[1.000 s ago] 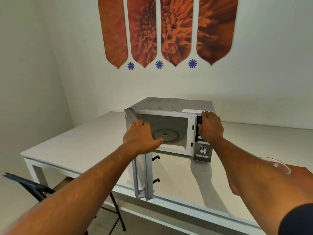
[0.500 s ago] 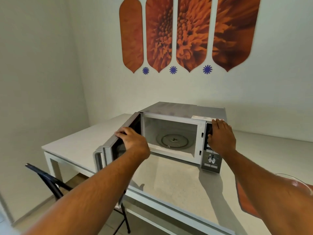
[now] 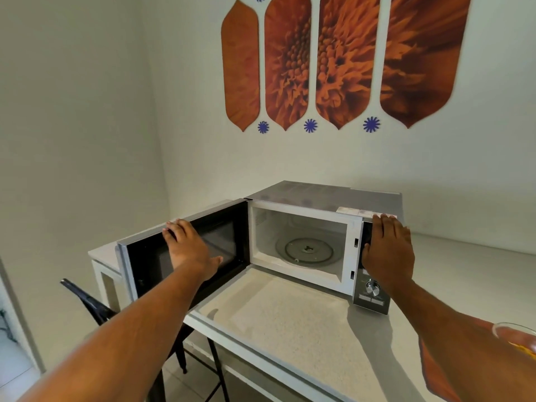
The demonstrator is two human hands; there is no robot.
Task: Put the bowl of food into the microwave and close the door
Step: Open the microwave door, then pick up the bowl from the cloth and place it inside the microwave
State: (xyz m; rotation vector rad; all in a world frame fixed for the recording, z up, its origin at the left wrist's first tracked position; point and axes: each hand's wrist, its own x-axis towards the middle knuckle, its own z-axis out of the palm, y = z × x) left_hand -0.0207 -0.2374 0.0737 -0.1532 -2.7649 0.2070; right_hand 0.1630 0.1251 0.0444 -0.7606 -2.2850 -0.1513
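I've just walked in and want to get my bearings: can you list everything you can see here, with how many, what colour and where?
microwave: one, silver with white inside, on the table, empty
door: one, black inside, swung wide open to the left
turntable: one, clear glass, inside the microwave
dial: one, silver, low on the control panel
table: one, white, against the wall
bowl: one, clear glass, at the right edge, mostly cut off
mat: one, orange, under the bowl
chair: one, black, left of the table
flower panels: four, orange, on the wall
left hand: flat on the door
right hand: on the control panel
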